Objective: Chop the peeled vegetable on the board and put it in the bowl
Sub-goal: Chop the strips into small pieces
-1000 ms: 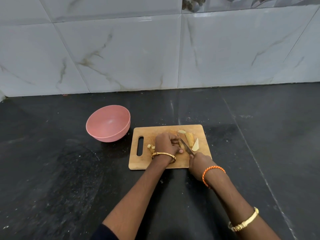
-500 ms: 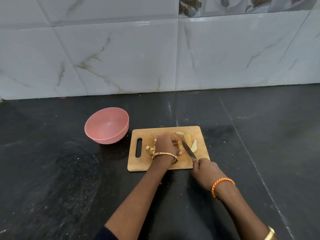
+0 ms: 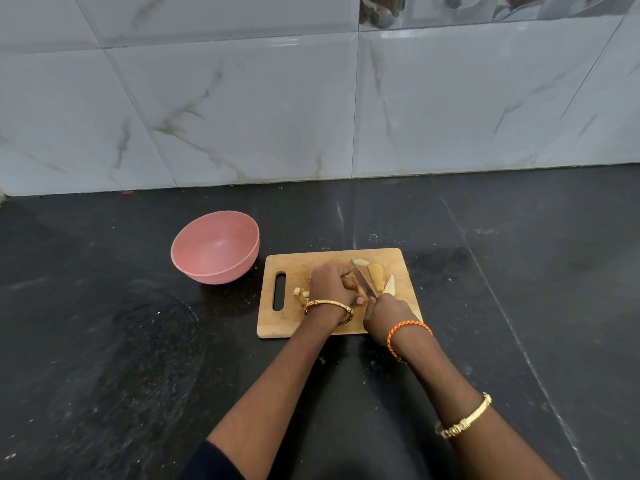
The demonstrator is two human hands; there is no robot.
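Flanking board [image 3: 277,323]: pink bowl [image 3: 214,247] left; wedges [image 3: 375,277] beside knife [image 3: 363,278].

Left wrist [image 3: 328,308] wore a gold bangle. Right arm [image 3: 446,375] had an orange braided thread and gold bangle. Dark sleeve [image 3: 214,462] at left elbow.

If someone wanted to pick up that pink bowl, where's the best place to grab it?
Probably by the rim of the bowl, on its right side nearest the board. It stands upright and looks empty, with open counter around it, so fingers can hook over the thin edge from above.
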